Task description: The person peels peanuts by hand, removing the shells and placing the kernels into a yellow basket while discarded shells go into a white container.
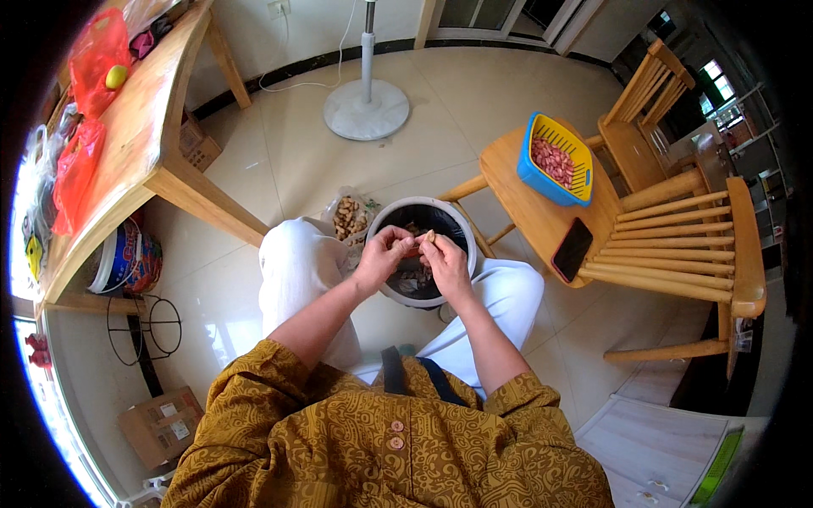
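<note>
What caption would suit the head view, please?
Right hand holds a peanut over a lined bin, left hand alongside.

stand [366, 108] cut off above; bin [472, 242] partly hidden

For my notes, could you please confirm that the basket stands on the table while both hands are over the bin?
Not quite: in the head view, the basket stands on a chair, not the table; the left hand and right hand are over the bin.
</note>
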The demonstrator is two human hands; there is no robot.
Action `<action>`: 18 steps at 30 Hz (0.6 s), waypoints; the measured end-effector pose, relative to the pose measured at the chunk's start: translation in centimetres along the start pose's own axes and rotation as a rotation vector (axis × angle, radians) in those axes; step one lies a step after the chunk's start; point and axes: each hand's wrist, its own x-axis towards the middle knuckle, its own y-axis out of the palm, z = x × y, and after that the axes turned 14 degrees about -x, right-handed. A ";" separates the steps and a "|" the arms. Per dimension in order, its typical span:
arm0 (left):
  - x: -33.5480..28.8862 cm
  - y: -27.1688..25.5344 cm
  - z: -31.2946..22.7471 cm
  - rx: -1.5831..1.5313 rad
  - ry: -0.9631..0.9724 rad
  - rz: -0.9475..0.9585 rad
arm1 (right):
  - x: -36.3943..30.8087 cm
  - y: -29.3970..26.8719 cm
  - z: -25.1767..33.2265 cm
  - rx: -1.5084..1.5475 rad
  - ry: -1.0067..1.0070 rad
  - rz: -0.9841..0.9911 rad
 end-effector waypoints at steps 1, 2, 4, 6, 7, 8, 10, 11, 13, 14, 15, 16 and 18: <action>0.0 0.3 -0.2 0.063 0.084 -0.051 | -0.1 0.1 -0.2 0.066 0.086 0.033; -0.1 0.5 -0.6 0.044 0.111 -0.052 | -0.2 0.2 -0.2 -0.024 0.027 0.042; 0.1 0.0 -0.2 0.170 0.179 0.018 | -0.2 0.2 -0.2 -0.205 -0.091 0.058; 0.0 -0.1 -0.4 0.236 0.145 0.049 | -0.3 0.3 -0.9 -0.331 -0.240 0.000; 0.2 -0.2 -0.2 0.203 0.181 0.068 | -0.3 0.4 -1.1 -0.394 -0.314 -0.030; 0.3 -0.4 0.0 0.170 0.217 0.085 | -0.4 0.4 -0.8 -0.248 -0.188 0.011; 0.5 -0.7 0.2 0.144 0.222 0.108 | -0.7 0.4 0.2 0.044 0.064 0.092; 0.4 -0.8 0.0 0.151 0.191 0.116 | -0.7 0.1 0.2 -0.002 0.085 0.170; 0.2 -0.9 -0.4 0.126 0.115 0.134 | -0.5 -0.6 0.1 -0.096 0.126 0.324; 0.0 -0.8 -0.6 0.094 0.069 0.143 | -0.8 -0.6 0.5 -0.103 0.127 0.347; 0.0 -0.8 -0.7 0.063 0.023 0.152 | -0.9 -0.4 0.4 -0.199 -0.016 0.245; 0.0 -0.7 -0.7 0.030 0.012 0.163 | -0.9 -0.2 0.0 -0.293 -0.158 0.141; 0.0 -0.8 -0.6 -0.036 -0.008 0.178 | -1.0 0.2 0.3 -0.363 -0.291 0.028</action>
